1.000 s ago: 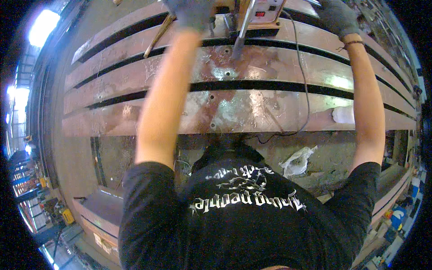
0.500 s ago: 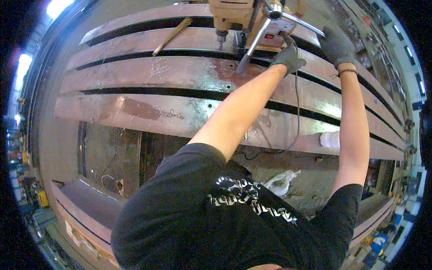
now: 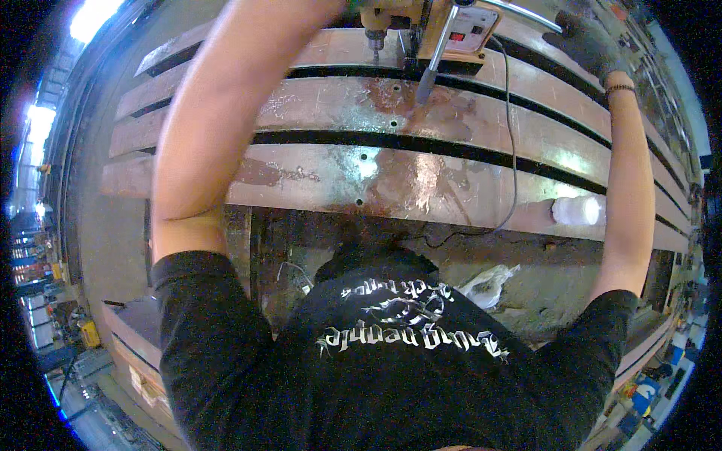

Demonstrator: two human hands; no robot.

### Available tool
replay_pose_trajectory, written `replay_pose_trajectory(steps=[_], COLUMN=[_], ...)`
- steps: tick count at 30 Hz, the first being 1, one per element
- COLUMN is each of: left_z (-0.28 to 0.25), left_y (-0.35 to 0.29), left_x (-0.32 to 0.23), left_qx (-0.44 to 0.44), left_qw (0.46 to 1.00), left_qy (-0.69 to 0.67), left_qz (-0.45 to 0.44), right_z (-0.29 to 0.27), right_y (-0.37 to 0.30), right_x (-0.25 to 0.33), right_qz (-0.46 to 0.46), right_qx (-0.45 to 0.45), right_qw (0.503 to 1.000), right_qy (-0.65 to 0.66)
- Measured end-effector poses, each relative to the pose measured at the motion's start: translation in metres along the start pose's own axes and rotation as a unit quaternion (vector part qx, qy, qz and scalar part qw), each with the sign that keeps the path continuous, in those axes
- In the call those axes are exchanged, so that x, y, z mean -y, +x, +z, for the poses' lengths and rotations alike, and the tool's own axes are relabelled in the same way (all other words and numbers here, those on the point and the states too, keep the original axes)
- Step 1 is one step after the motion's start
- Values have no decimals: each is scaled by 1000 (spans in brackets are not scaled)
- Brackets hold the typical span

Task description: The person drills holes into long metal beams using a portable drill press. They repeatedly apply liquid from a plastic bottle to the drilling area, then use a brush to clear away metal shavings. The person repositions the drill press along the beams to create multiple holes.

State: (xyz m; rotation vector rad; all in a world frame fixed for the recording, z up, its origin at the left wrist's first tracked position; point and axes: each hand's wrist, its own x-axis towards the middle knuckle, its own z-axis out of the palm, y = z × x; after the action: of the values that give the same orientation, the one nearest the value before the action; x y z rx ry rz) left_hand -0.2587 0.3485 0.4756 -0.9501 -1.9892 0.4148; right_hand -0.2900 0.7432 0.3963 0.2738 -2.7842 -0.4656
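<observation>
A drill press with a tan body (image 3: 432,56) stands on the slotted steel table, cut off by the upper edge. Its chuck (image 3: 375,41) points down with a bit (image 3: 376,57) in it. My right hand (image 3: 590,46), in a dark glove, is closed around the end of one feed lever (image 3: 526,15) at the upper right. A second feed lever (image 3: 426,86) with a dark grip slants down in front of the control panel (image 3: 470,30). My left forearm (image 3: 226,98) reaches up across the table; the hand lies beyond the upper edge, toward the top of the drill.
The steel table (image 3: 301,165) has long dark slots and several small drilled holes. A grey cable (image 3: 514,150) runs from the drill over the near edge. A white cup-like thing (image 3: 577,210) lies by my right forearm. Below is crumpled clear plastic (image 3: 489,287).
My left hand has left the control panel and gone up and left, out of view. My right hand and the lever have shifted up and right in the picture. My left arm now hides the brush.
</observation>
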Motion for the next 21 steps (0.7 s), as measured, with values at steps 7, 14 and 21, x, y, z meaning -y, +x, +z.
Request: replay_pose_trajectory(steps=[7, 14, 21], left_z=[18, 22, 22], left_y=[-53, -54, -62], left_x=[34, 19, 31], left_qx=[59, -7, 38], left_qw=[996, 991, 992], left_qy=[-49, -104, -55], left_qz=[-49, -85, -104], right_z=[-43, -38, -34], right_y=[7, 6, 17], right_x=[80, 77, 87], right_qz=[4, 91, 79], right_qx=[-36, 23, -19], right_qw=[999, 996, 997], right_qy=[22, -16, 9])
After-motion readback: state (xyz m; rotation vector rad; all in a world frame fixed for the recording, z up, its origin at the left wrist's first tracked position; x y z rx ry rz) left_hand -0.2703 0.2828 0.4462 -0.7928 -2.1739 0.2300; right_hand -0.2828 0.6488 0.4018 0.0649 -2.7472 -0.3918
